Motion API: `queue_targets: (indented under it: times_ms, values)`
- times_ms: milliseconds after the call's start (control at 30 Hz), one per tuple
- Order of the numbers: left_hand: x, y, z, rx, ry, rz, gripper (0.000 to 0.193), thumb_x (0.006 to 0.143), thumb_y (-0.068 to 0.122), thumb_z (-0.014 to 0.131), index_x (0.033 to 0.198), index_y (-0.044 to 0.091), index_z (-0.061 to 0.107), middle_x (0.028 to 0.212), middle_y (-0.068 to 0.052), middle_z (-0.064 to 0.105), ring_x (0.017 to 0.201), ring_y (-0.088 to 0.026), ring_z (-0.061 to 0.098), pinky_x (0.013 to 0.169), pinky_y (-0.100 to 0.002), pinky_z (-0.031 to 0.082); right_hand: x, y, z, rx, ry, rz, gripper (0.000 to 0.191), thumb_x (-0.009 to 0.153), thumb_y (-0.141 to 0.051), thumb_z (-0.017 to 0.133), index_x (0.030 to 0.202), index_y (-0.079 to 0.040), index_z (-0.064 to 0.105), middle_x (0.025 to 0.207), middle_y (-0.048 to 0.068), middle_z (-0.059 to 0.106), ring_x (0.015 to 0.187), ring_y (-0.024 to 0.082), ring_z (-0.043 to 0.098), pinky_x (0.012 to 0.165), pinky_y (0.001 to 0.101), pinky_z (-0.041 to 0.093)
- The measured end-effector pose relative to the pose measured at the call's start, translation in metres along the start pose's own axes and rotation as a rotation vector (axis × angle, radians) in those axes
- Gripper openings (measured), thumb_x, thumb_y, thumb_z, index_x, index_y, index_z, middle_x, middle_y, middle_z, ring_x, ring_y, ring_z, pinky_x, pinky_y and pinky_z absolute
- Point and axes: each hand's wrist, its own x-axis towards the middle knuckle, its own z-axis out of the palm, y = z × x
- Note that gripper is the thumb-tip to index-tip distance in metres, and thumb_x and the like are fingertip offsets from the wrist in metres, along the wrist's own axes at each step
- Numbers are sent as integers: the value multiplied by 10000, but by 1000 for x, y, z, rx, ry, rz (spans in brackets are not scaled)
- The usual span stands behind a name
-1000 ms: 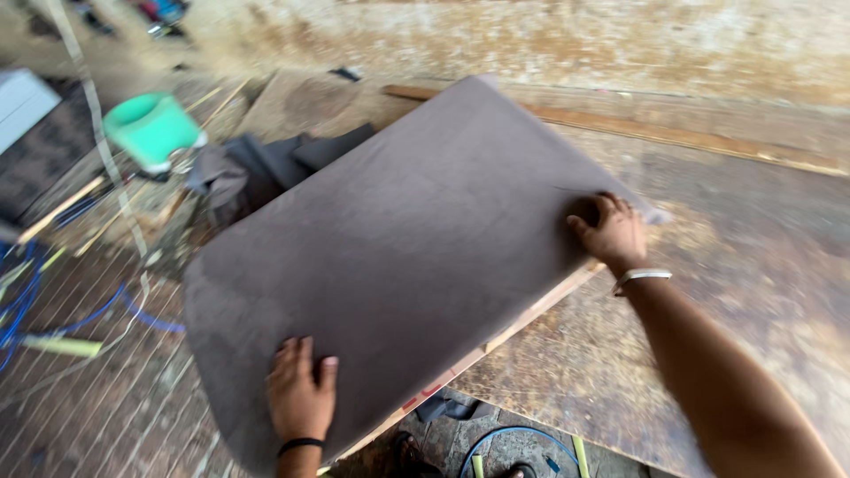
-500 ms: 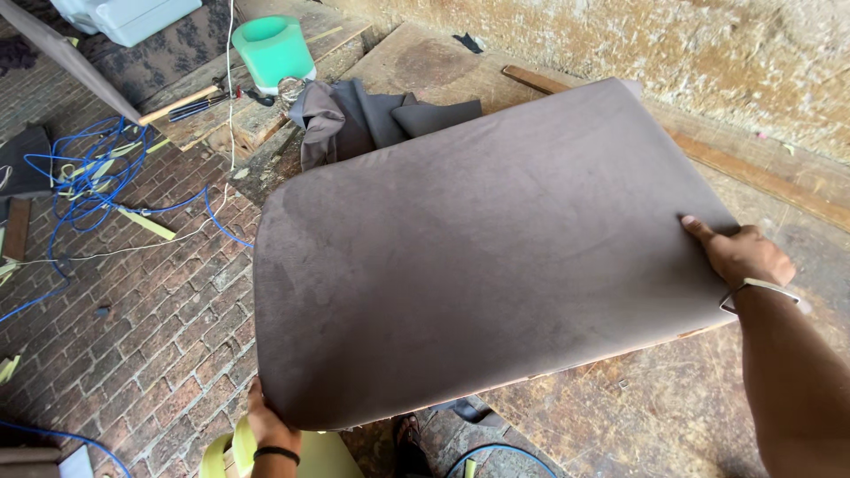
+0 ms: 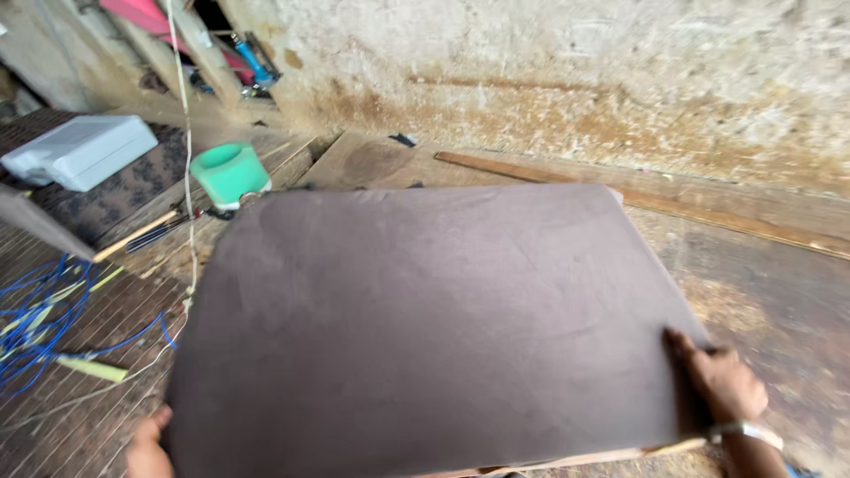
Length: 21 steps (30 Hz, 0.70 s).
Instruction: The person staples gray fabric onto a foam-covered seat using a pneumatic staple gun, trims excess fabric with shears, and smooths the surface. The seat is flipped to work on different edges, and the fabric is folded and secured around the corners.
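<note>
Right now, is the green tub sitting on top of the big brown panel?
No, the green tub stands on the floor past the panel's far left corner, clear of its surface.

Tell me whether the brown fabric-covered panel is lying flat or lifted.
Lifted and tilted: the panel is gripped at its near corners by the left hand and right hand, its near left corner over the floor.
</note>
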Motion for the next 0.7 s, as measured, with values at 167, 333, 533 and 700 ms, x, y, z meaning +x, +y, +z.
queue_targets:
  times_ms: [167, 333, 533, 700]
  values:
    - [35, 169, 77, 162, -369, 231, 419, 953, 435, 638, 1171, 79, 662, 1081, -93, 709, 890, -249, 666, 769, -428, 529, -69, 122, 74, 147, 51, 189, 1158, 764, -917, 544, 1447, 16, 606, 1415, 333, 618, 1368, 462, 547, 1171, 512, 375]
    - [57, 283, 241, 281, -846, 398, 375, 1021, 428, 610, 1162, 85, 673, 1079, -72, 716, 905, -233, 663, 810, -399, 532, -164, 178, 168, 62, 228, 226, 815, 847, -755, 688, 1321, -93, 664, 1112, 321, 652, 1070, 412, 637, 977, 469, 475]
    - [38, 323, 440, 212, -1283, 408, 438, 929, 420, 595, 1197, 84, 683, 1162, -70, 720, 1010, -234, 670, 928, -414, 527, -272, 128, 297, 214, 628, 366, 538, 779, -492, 857, 850, -8, 635, 757, 226, 650, 691, 331, 669, 765, 404, 569]
    - [10, 243, 534, 303, -1165, 514, 558, 780, 347, 699, 1314, 244, 573, 1486, -69, 461, 1351, -307, 399, 1087, -618, 295, -362, 58, 342, 1110, 463, 417, 549, 692, -178, 959, 1075, 94, 674, 918, 206, 771, 923, 320, 728, 902, 427, 518]
